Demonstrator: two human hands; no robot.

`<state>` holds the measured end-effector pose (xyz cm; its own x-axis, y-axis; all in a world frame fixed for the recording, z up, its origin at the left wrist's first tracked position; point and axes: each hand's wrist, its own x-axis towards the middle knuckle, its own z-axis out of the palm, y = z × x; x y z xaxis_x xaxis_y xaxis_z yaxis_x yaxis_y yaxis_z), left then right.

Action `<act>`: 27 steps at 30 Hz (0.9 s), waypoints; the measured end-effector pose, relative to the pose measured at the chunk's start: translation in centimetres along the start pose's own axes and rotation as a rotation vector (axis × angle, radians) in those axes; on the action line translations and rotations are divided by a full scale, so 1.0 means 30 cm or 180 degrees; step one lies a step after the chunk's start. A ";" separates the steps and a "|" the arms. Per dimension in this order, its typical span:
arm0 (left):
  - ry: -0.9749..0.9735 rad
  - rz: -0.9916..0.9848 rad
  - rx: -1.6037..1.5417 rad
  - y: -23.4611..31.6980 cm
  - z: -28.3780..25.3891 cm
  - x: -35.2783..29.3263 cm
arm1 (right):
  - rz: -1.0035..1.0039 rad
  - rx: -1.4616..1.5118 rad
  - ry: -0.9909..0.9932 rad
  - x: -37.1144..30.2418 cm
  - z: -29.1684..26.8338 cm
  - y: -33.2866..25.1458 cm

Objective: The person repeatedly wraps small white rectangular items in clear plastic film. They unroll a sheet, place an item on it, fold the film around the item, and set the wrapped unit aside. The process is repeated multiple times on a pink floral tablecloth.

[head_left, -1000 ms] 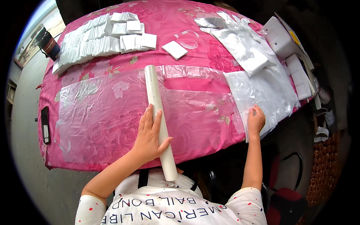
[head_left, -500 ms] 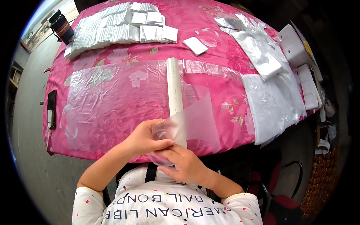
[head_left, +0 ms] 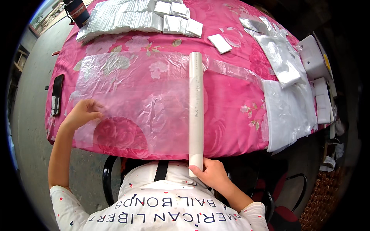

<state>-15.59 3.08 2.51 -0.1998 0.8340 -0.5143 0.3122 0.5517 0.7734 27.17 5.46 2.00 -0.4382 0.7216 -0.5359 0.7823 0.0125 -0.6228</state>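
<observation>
A long white tube (head_left: pixel 196 96) lies front to back on the pink flowered tablecloth (head_left: pixel 231 127), its near end overhanging the table edge. My right hand (head_left: pixel 214 173) grips that near end, thumb across the top. To the left of the tube, clear plastic film (head_left: pixel 127 84) is spread flat. A thin clear sheet with a rounded cutout (head_left: pixel 119 148) rests over the film's near part. Above its left side hovers my left hand (head_left: pixel 83 114), fingers curved with a gap between thumb and fingertips; nothing shows in it.
Rows of folded white packets (head_left: pixel 123 21) fill the far left, with one single packet (head_left: pixel 219 44) apart. A dark bottle (head_left: pixel 78 13) and a phone (head_left: pixel 57 94) sit along the left edge. White plastic bags (head_left: pixel 289 111) and white boxes (head_left: pixel 322 98) lie at right.
My hands have separated: the left moved left, the right down to the tube's end. The clear sheet they held now lies left of the tube. The view has shifted slightly.
</observation>
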 end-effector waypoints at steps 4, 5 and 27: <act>0.0546 0.0438 0.1860 -0.022 -0.012 -0.002 | 0.0154 0.0439 -0.0215 0.008 -0.002 -0.007; 0.0663 0.0435 0.2152 0.011 -0.003 -0.020 | 0.0125 0.0463 -0.0229 0.009 -0.003 -0.003; 0.0983 0.2654 0.2630 0.199 0.791 0.125 | 0.0033 0.0390 -0.0662 0.142 -0.139 0.002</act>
<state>7.56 9.37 -3.60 0.1672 0.9597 0.2257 0.9262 -0.2313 0.2976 27.19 11.41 2.04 -0.5222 0.5629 -0.6406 0.7331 -0.0874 -0.6745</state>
